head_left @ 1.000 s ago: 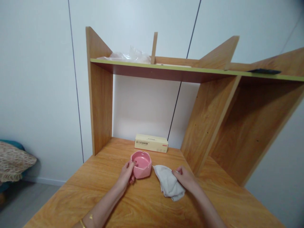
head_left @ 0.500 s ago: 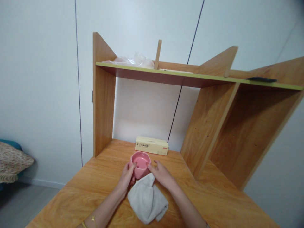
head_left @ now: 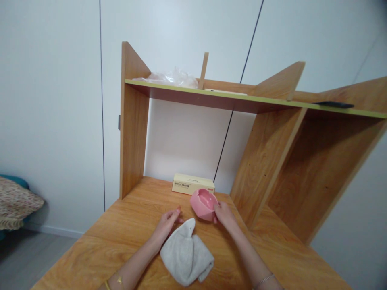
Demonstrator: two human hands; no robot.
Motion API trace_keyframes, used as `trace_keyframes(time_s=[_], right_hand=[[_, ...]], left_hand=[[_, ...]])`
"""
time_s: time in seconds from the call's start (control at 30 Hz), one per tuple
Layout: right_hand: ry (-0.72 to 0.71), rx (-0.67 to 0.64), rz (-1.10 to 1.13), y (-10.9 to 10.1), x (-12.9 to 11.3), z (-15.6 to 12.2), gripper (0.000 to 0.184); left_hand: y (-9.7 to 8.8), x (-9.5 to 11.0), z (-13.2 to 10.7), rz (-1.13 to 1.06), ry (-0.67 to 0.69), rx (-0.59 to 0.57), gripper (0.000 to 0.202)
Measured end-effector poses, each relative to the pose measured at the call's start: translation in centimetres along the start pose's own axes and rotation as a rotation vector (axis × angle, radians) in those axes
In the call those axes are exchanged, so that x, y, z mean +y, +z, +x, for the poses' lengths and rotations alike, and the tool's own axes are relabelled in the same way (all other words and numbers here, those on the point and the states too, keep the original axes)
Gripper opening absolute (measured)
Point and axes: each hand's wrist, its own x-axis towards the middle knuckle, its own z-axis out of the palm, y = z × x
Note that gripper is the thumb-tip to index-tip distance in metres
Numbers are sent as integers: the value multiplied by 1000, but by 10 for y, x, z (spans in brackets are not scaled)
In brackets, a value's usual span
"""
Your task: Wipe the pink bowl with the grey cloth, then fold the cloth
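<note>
My right hand [head_left: 224,214] grips a pink faceted bowl [head_left: 203,204] by its rim and holds it tilted, just above the wooden desk [head_left: 121,237], in front of a cream box. My left hand [head_left: 168,224] rests on the desk with its fingers loosely stretched out and holds nothing. Its fingertips lie beside the upper tip of a crumpled grey cloth [head_left: 186,257]. The cloth sits on the desk between my two forearms.
A cream cardboard box [head_left: 192,184] lies at the back of the desk against the wall. A wooden shelf unit [head_left: 132,133] stands on the desk, with a plastic bag [head_left: 171,77] and a dark flat object [head_left: 334,104] on top. Bedding [head_left: 16,201] shows at far left.
The pink bowl passed from my left hand to my right and moved right, lifted and tilted. The cloth was dropped between my arms. My left hand let go and now lies beside the cloth.
</note>
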Motion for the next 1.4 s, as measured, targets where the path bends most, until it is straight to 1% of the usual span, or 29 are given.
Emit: trace_keyframes(time_s=[0.1,0.17,0.27,0.33,0.43,0.53,0.57,0.6,0.63,0.67,0.7,0.73,0.8,0.87,0.93,0.97,1.0,1.07,1.1,1.13,1.17,1.23,1.3,1.4], right_hand=[[79,64,-74,-18,29,-5,33],[132,94,-124,-24,48,-9,30],[188,103,-177,-27,68,-15,31],[210,106,-199,-25,74,-16,33],[222,119,-217,-23,72,-19,40],[233,172,-227,-25,60,-27,49],[208,203,-217,-25,54,-30,50],[157,231,-194,-24,47,-35,50],[78,246,-155,-22,40,-39,48],[-22,234,-97,-19,33,-43,45],[-113,193,-32,-14,26,-48,43],[-186,121,34,-9,20,-52,42],[-266,-47,143,2,13,-60,43],[-316,-207,229,9,12,-67,39],[-344,-326,294,11,16,-73,31],[-345,-367,319,10,19,-76,28],[-337,-398,332,7,22,-78,26],[-311,-456,330,2,25,-80,29],[-308,-484,319,-1,26,-81,31],[-310,-505,303,-2,26,-82,31],[-311,-514,282,-3,25,-82,30],[-312,-499,247,0,23,-83,24],[-319,-451,223,5,20,-82,18],[-369,-334,213,12,19,-78,16]], left_hand=[[-1,1,-2,58,72,-7,57],[-1,3,-3,99,111,-13,55],[-1,4,-3,166,154,-21,50],[0,4,-3,218,174,-25,48],[0,3,-4,316,200,-18,44],[-1,6,-7,439,232,0,39],[-2,8,-9,482,243,6,37],[-4,11,-10,526,252,11,36],[-7,15,-11,568,260,18,36],[-9,19,-13,606,266,26,38],[-12,23,-14,642,274,30,41],[-15,27,-15,673,284,25,43],[-22,35,-17,725,297,-15,47],[-29,40,-18,821,283,-80,51],[-35,45,-19,879,233,-117,54],[-38,48,-20,865,187,-162,56],[-41,50,-20,824,138,-230,59],[-46,57,-22,709,52,-420,61],[-49,60,-23,676,33,-506,59],[-51,62,-24,674,17,-586,54],[-53,64,-25,690,1,-634,49],[-55,65,-27,705,-15,-669,39],[-54,62,-28,718,-35,-699,33],[-50,55,-28,779,-53,-717,25]])
